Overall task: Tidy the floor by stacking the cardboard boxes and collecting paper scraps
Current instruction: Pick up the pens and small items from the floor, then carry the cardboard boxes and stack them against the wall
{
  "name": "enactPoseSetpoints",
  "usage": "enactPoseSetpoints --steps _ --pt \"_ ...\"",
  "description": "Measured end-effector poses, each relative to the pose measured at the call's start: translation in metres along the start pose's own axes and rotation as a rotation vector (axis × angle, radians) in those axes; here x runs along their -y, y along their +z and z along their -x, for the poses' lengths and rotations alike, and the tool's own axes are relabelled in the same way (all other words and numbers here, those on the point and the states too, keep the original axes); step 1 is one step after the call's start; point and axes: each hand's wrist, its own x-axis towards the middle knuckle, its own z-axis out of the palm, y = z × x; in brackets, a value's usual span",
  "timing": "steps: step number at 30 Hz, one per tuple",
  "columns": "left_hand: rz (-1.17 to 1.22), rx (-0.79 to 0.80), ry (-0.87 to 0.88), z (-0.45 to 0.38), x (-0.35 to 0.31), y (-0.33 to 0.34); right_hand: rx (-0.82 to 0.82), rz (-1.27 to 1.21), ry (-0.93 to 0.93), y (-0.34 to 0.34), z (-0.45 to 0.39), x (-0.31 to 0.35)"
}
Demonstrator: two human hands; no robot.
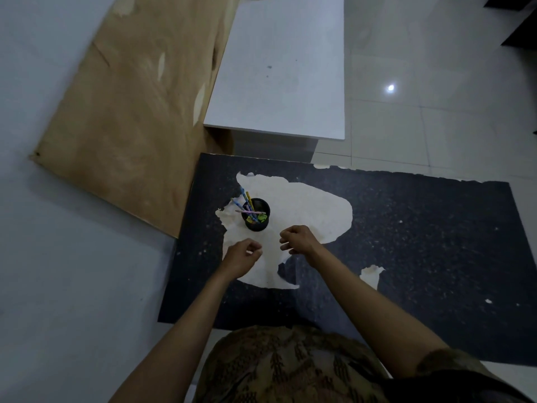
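Floor: pale glossy tiles beyond both hands, with a bright light spot reflected on the right.
Dark board: black speckled sheet lying flat under both hands, its top layer torn away in a large pale patch that lies under and beyond the fingers.
Brown board: large tan sheet with peeled spots, far to the left of the left hand, leaning or lying against the wall; which one cannot be told.
White block: flat-topped white box or slab well beyond the hands, past the far edge of the dark board.
Arms: both bare forearms reach forward from a patterned shirt and converge toward the middle of the pale patch.
Pen cup: black round cup just beyond the gap between the two hands, holding coloured pencils that lean to the left.
Right hand: knuckles up, fingers curled downward above the patch; whether it holds anything cannot be told.
Left hand: just left of the right hand, apart from it, fingers curled with thumb meeting fingertips as in a pinch; what it pinches is too small to make out.
Paper scrap: pale torn piece on the dark board, to the right of the right forearm.
Small fleck: white bit further right still.
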Motion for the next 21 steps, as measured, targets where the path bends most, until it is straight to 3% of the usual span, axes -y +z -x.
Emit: enactPoseSetpoints --steps 9,21 --pt "0.086 -0.054 -0.133 0.042 0.014 0.034 0.061 -0.033 -0.010 -0.008 0.009 -0.033" --pt "0.359 -0.264 -0.378 0.129 0.056 0.101 0.344 0.173 -0.019 0.033 0.024 -0.080"
